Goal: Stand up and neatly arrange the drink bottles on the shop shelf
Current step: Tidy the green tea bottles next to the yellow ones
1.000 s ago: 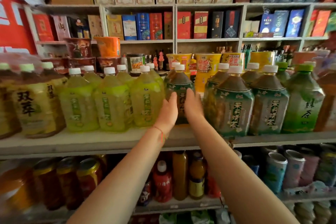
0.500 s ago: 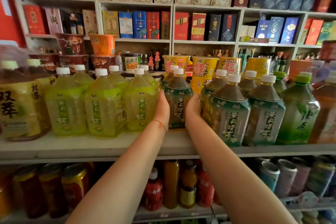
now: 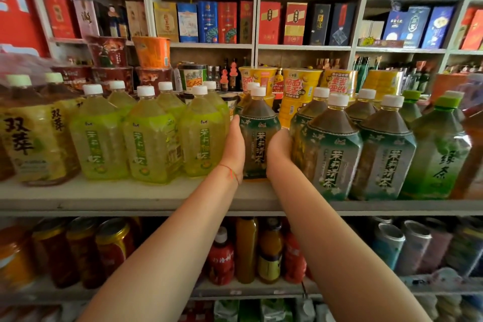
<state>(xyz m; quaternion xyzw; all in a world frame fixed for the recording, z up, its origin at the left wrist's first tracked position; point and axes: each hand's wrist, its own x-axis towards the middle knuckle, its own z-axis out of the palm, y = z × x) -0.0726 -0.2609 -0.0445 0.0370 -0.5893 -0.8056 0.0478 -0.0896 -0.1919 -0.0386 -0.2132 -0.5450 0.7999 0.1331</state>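
We hold the brown tea bottle [image 3: 258, 136] with both hands: left hand [image 3: 235, 146] at its 9 o'clock, right hand [image 3: 279, 149] at 3 o'clock. It stands upright on the shelf [image 3: 130, 195].

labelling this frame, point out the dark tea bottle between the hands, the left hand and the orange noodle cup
dark tea bottle [image 3: 258, 138], head view, front label
left hand [image 3: 235, 146], head view, back of hand
orange noodle cup [image 3: 152, 52], head view, side wall
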